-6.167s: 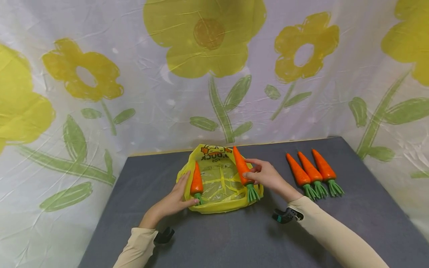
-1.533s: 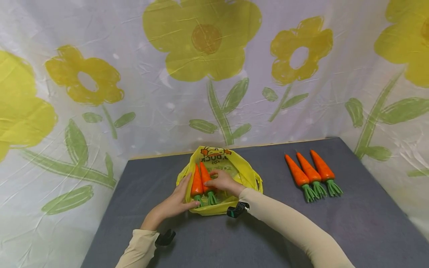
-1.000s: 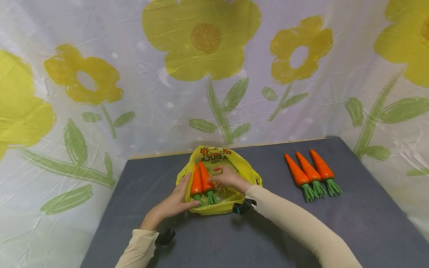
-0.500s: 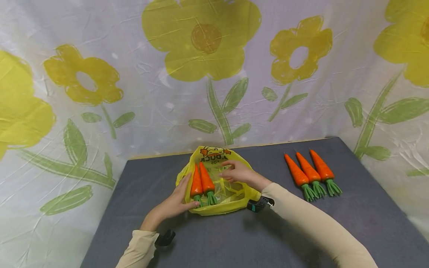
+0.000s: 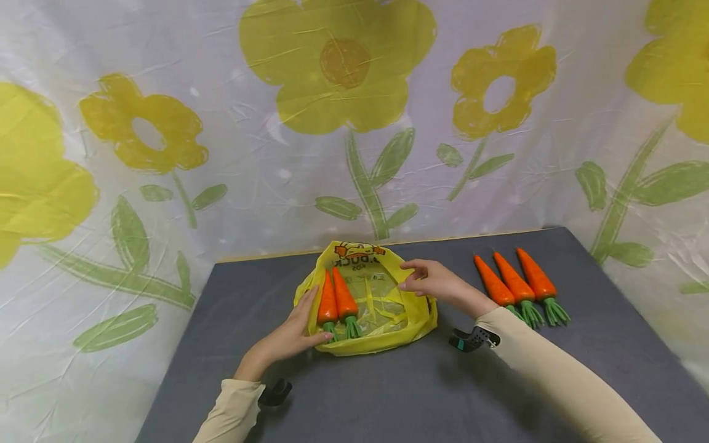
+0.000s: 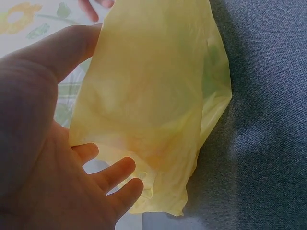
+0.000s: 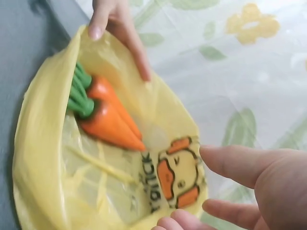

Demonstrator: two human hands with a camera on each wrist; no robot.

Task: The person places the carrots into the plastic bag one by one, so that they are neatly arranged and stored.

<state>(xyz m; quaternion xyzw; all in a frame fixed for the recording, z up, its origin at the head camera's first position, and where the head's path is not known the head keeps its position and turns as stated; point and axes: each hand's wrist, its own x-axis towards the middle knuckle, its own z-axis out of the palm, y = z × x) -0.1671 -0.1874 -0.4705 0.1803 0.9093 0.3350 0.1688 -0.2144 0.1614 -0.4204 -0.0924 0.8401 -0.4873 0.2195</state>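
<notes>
A yellow plastic bag (image 5: 382,344) with a duck print lies with its mouth spread on the dark tabletop. My left hand (image 5: 288,329) rests on its left rim, thumb and fingers spread along the edge; in the left wrist view the plastic (image 6: 144,86) covers part of that hand. Two orange carrots with green tops, a left carrot (image 5: 327,301) and a right carrot (image 5: 344,298), lie side by side inside the bag near that hand. My right hand (image 5: 437,284) hovers at the bag's right rim, fingers loosely bent, holding nothing.
Three more carrots (image 5: 515,280) lie side by side on the table (image 5: 354,400) to the right, partly behind my right forearm. A flower-printed curtain (image 5: 266,184) hangs along the table's back and sides. A black band (image 5: 473,338) sits at my right wrist.
A second carrot, earlier in my right hand, now lies beside the first in the bag. My right hand let it go and moved right to the bag's rim. My left hand stayed put.
</notes>
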